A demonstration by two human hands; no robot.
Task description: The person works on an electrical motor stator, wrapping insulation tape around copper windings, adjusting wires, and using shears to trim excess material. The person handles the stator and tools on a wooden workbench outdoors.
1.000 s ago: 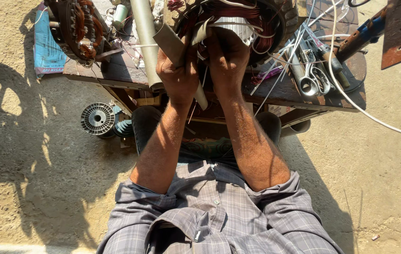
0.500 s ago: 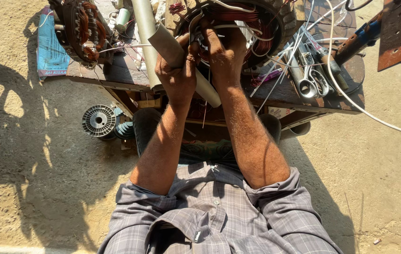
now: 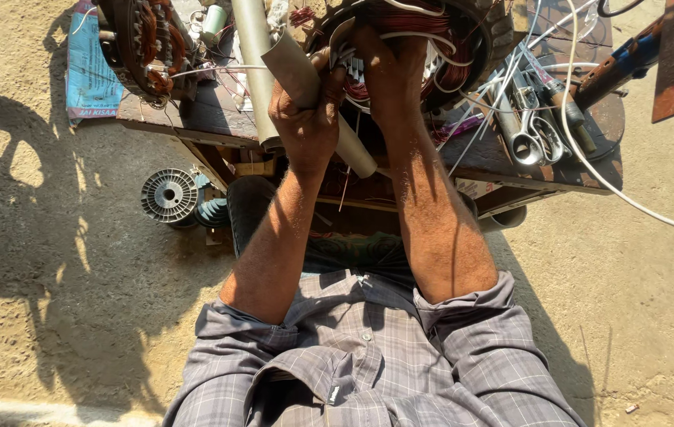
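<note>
At the near edge of the worn wooden workbench (image 3: 194, 119), the left hand (image 3: 309, 126) wraps its fingers around a grey cylindrical tube (image 3: 317, 91), seemingly as a tool, while the right hand (image 3: 392, 75) presses curled fingers into the round copper-wound motor stator (image 3: 463, 47), apparently to steady it.

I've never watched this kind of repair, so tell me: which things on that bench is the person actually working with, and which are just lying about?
In use:
- left hand gripping a grey tube
- right hand reaching into the big motor stator with copper windings

Lying about:
- scissors
- second wound stator
- empty spool on the ground
- white cable
- blue sack
</note>
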